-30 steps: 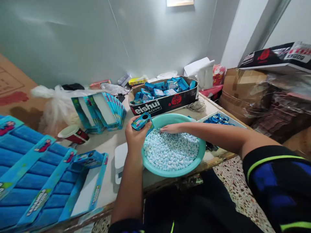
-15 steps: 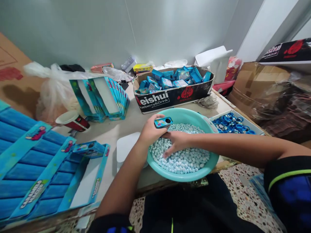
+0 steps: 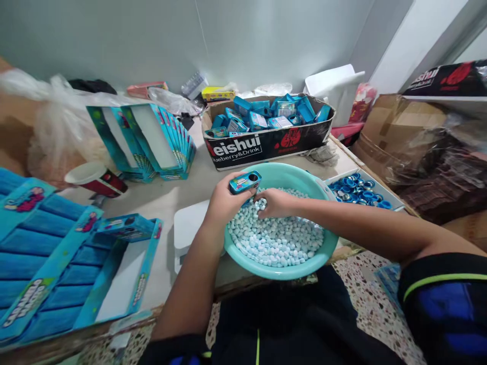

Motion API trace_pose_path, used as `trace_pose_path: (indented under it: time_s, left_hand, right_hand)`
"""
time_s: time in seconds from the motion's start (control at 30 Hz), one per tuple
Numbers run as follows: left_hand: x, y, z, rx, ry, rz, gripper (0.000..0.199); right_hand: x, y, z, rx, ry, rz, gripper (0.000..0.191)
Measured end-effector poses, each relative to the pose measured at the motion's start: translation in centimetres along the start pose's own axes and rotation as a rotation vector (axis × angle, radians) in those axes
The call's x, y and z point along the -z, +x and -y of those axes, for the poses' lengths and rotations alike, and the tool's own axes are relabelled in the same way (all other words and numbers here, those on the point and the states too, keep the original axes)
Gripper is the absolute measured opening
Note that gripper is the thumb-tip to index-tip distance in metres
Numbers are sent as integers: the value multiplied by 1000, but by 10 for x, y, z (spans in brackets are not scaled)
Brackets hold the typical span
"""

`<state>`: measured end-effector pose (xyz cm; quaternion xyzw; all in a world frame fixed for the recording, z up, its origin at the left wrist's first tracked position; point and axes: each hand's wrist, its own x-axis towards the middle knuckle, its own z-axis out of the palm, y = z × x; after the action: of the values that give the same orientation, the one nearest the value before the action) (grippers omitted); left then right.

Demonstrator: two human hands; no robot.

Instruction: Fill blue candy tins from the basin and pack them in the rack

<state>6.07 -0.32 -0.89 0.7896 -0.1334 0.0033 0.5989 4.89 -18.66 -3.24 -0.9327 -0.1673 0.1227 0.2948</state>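
My left hand (image 3: 221, 202) grips a small blue candy box (image 3: 240, 184), its round dark hole facing up, over the left side of a turquoise basin (image 3: 283, 272). Pale blue and white candies (image 3: 281, 246) fill the lower part of that basin. Just to the right of the box, my right hand (image 3: 279, 203) is curled around some candies, which show between the thumb and fingers. A white flat device like a scale (image 3: 186, 225) stands left of the basin, partly behind my left forearm.
A black carton (image 3: 274, 144) of blue boxes stands behind the basin. Blue caps (image 3: 355, 190) fill a tray on the right. On the left are a display tray (image 3: 117, 289) with blue boxes, a paper cup (image 3: 97, 180) and stacked display cartons (image 3: 152, 142).
My right hand has come up from among the candies with some gathered in its fingers, close to the box. The box has tilted slightly in my left hand. The view has shifted a little.
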Motion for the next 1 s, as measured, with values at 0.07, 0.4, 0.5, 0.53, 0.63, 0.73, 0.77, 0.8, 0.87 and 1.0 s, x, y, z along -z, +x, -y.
trace_pose_path:
  time_s: [0.07,0.4,0.5,0.53,0.63,0.73,0.77,0.8,0.87,1.0]
  left_hand:
    - [1,-1,0,10,-48,-2,57]
    - [3,-5,-5,-4,77,72,48]
    - [2,-6,-6,17,86,79,50]
    - [2,-7,-7,27,79,87,51]
    - [3,-10,-8,41,13,179,54]
    - [5,-14,-8,13,-32,321,54]
    - [5,-15,-8,3,-25,345,54]
    - [6,-15,-8,-1,-8,353,53]
    - [5,-16,-8,6,34,346,55]
    - [3,-16,-7,29,71,373,58]
  right_hand:
    - [8,-6,0,27,25,-26,39]
    - [34,-47,13,-87,707,-265,26]
    - [44,-44,23,-69,975,-413,32]
    - [47,-40,27,-42,1054,-460,34]
    - [54,-23,39,33,1241,-541,36]
    - [52,-5,49,75,1341,-550,34]
    - [50,0,50,84,1360,-542,34]
    - [48,3,51,92,1375,-533,34]
    - [44,6,51,93,1403,-520,33]
    - [40,4,44,65,1437,-537,33]
